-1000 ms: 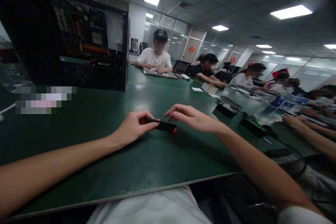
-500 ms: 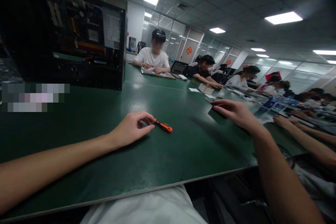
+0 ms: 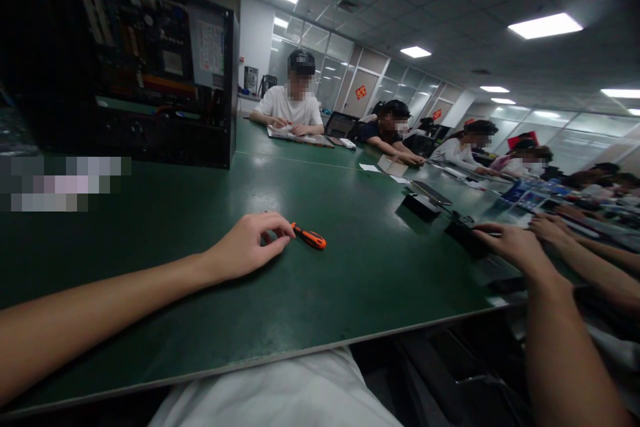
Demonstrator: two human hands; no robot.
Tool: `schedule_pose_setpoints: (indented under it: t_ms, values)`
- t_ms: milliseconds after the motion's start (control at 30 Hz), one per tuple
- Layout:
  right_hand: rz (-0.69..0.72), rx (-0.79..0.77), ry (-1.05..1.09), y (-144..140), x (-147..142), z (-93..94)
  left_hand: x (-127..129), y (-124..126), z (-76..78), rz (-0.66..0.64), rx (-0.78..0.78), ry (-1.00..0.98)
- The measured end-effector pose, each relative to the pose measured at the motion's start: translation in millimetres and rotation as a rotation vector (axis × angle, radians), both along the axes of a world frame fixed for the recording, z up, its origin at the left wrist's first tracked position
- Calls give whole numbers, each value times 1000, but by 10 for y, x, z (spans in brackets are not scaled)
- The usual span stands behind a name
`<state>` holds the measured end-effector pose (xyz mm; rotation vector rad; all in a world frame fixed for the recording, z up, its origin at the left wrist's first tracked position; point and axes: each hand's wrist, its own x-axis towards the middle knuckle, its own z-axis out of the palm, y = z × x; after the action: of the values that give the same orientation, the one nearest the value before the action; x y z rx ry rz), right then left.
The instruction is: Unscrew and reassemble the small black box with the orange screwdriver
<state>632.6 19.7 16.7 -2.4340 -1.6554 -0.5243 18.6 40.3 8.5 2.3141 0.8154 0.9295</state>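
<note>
My left hand (image 3: 260,240) rests on the green table, fingers curved, with a gap between thumb and fingers. Its fingertips are at the shaft end of an orange and black screwdriver (image 3: 311,238), which lies on the table; whether they touch it I cannot tell. At the right, my right hand (image 3: 515,247) is over a dark part (image 3: 467,237), fingers stretched forward and thumb a little apart. Blur hides whether it touches that part. Left of it lies a black box-like piece (image 3: 420,207), with a flat metal-edged piece (image 3: 431,192) beside it.
An open computer case (image 3: 150,73) stands at the left of the table (image 3: 350,293). Across the table sit a person in white (image 3: 287,107) and several others. A neighbour's hand (image 3: 550,230) is close to mine at the right. A small carton (image 3: 393,165) stands farther back.
My right hand has moved right and toward me, away from the black box-like piece, which now shows along with the dark part. My left hand and the screwdriver have hardly moved.
</note>
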Motion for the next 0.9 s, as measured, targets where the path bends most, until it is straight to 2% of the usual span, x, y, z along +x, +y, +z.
schedule_pose_setpoints:
  t_ms: [167, 367, 700, 833, 900]
  values:
    - [-27, -137, 84, -10, 2, 77, 0, 6, -19, -8, 11, 11]
    - [-15, -188, 123, 16, -72, 181, 7, 1, -18, -15, 23, 37]
    - [-28, -194, 126, 44, -103, 169, 3, 0, -24, -25, 22, 36]
    - [-6, -156, 112, 56, -89, 162, 6, 4, -21, -27, 20, 38]
    - [10, -84, 79, 72, -87, 156, 7, 5, -20, -30, 26, 37]
